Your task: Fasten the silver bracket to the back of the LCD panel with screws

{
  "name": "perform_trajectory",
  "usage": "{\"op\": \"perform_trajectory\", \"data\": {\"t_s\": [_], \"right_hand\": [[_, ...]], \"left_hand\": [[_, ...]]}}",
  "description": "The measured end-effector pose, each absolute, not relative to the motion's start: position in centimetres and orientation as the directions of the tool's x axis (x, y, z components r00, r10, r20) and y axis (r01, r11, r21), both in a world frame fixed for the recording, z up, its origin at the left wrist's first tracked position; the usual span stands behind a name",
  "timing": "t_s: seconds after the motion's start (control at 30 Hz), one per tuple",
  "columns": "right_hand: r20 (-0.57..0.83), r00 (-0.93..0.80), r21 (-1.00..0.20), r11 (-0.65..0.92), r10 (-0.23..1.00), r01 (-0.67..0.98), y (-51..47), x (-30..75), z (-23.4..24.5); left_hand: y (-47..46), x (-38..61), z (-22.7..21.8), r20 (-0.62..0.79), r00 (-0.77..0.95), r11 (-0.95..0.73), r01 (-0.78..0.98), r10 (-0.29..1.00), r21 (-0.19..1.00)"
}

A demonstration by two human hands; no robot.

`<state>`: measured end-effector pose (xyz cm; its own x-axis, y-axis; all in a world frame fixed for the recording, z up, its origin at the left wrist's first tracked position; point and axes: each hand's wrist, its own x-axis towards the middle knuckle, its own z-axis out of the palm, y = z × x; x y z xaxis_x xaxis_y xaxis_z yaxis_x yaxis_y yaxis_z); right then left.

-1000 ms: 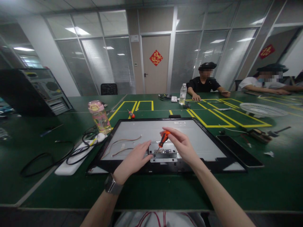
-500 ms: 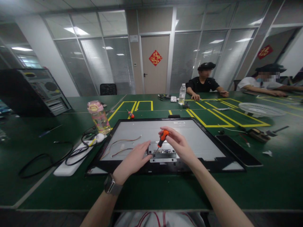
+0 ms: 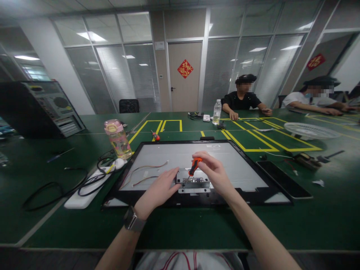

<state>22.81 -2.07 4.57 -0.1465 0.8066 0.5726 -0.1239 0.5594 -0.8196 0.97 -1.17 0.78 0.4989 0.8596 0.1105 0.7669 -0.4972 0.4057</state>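
Note:
My right hand (image 3: 215, 170) is closed on the orange and black handle of a screwdriver (image 3: 194, 167). The tool slants down to the left, its tip at the left front part of a metal bracket (image 3: 194, 190) with ports along it. My left hand (image 3: 160, 187), below a wristwatch, grips the bracket's left end, thumb in front and fingers behind. Under both hands lies a flat display panel (image 3: 239, 161) with a grey back and a black frame. Thin cables (image 3: 146, 167) rest on the panel, left of the bracket. The screw itself is too small to make out.
Left of the panel are a white power strip (image 3: 81, 198) with black cords and a pink-lidded bottle (image 3: 118, 140). A phone-like black slab (image 3: 282, 179) lies on the right. Another small screwdriver (image 3: 155, 136) lies behind the panel. Two people sit across the table.
My right hand and the screwdriver handle have shifted slightly to the right, and the handle leans over more. My left hand has stayed on the bracket.

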Motion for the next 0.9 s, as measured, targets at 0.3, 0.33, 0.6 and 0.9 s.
{"op": "perform_trajectory", "data": {"t_s": [0.3,0.33,0.6,0.9], "right_hand": [[0.556,-0.185,-0.831,0.544,0.810,-0.113,-2.37,22.99,4.94],[0.561,-0.179,-0.828,0.552,0.808,-0.103,-2.36,22.94,4.89],[0.676,-0.028,-0.722,0.670,0.736,0.171,-2.08,22.73,4.30],[0.700,-0.014,-0.693,0.685,0.714,0.224,-2.22,22.68,4.34]], "left_hand": [[-1.11,0.88,0.66,0.117,0.496,-0.498,0.768,0.860,0.403],[-1.10,0.85,0.62,0.117,0.496,-0.497,0.768,0.861,0.403],[-1.21,0.85,0.65,0.129,0.505,-0.509,0.756,0.853,0.410],[-1.29,1.00,0.92,0.095,0.496,-0.488,0.771,0.863,0.410]]}}
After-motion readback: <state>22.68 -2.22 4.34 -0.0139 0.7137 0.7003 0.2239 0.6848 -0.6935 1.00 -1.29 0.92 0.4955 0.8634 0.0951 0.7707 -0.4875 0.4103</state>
